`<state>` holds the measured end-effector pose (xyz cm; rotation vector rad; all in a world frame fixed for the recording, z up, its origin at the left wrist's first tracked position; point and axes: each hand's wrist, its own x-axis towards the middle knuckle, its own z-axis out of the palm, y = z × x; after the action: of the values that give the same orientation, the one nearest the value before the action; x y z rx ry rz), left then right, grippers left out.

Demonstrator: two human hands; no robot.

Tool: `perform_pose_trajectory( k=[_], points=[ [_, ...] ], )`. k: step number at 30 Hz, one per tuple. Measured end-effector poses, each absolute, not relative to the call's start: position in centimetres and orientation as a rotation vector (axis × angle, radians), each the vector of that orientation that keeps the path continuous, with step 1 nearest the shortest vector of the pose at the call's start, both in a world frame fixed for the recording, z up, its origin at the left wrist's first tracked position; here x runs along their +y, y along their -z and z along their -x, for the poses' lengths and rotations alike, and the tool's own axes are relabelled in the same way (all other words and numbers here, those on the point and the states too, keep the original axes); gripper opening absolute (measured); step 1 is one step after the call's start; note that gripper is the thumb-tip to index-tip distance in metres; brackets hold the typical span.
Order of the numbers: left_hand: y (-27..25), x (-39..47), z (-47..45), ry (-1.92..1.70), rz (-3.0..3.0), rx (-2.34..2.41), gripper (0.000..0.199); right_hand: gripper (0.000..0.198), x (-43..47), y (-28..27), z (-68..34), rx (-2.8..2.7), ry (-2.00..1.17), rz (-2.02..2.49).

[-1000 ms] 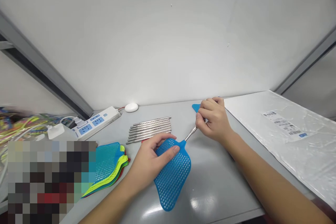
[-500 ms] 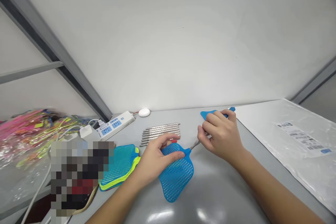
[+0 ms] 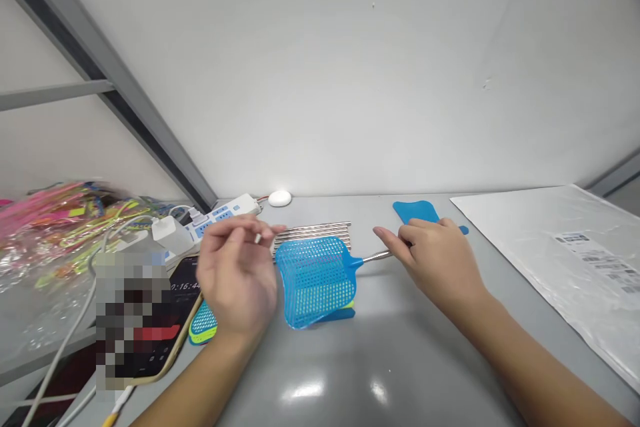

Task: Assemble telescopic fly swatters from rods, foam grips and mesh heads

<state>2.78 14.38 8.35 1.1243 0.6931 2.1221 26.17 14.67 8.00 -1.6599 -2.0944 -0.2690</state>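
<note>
Swatter (image 3: pixel 320 280) shift: its head has been swung from pointing toward the viewer to pointing left, and the left hand (image 3: pixel 237 280) has been taken off it.
Table (image 3: pixel 390 360): grey, glare thrown back near its front edge.
Bag (image 3: pixel 530 220): laid flat at the right, printed label facing up.
Swatter position: held above mid-table; the rods (image 3: pixel 320 231) are partly covered by its head, and yellow and blue edges are seen beneath.
Right hand (image 3: pixel 445 263): fingers wrapped around the handle, thumb stretched out.
Left-hand fingers: loosely bent, half spread, just left of the head.
Phone (image 3: pixel 183 300): laid at the left, partly blurred.
Second blue head (image 3: pixel 416 209): seen lying behind the right hand.
</note>
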Motion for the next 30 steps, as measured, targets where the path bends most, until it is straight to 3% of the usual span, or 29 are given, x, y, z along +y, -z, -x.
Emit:
perform_pose_trajectory(
  k=[4,9,12,14,17,21,24,30],
  points=[
    [-8.7,14.9,-2.8,-2.080,-0.906,0.665,0.011,0.062,14.8,-8.3,-26.6,-2.011,0.216,1.701],
    [-7.1,13.9,-4.8,-1.689,-0.661,0.663,0.044,0.044,14.7,-9.0,-26.4,-1.991,0.028,1.820],
    [-6.2,12.9,-6.2,-1.544,-0.744,0.655,0.053,0.034,14.6,-8.7,-25.8,-2.004,-0.176,1.866],
    [-5.9,12.4,-6.6,-1.489,-0.778,0.701,0.049,0.028,14.5,-8.3,-25.3,-2.048,-0.281,1.808],
    [-5.6,12.1,-6.4,-1.462,-0.768,0.820,0.021,0.022,14.1,-7.7,-24.5,-2.068,-0.327,1.692],
    [-5.2,11.8,-5.6,-1.268,-1.056,0.864,0.049,0.019,13.4,-7.2,-23.6,-2.021,-0.330,1.566],
    [-4.8,11.8,-5.7,-1.193,-1.026,0.837,0.051,0.016,13.0,-6.7,-23.1,-2.050,-0.373,1.413],
    [-5.0,13.2,-5.6,-1.529,-0.678,1.009,0.045,0.015,12.2,-5.5,-21.9,-2.109,-0.441,1.281]
  ],
)
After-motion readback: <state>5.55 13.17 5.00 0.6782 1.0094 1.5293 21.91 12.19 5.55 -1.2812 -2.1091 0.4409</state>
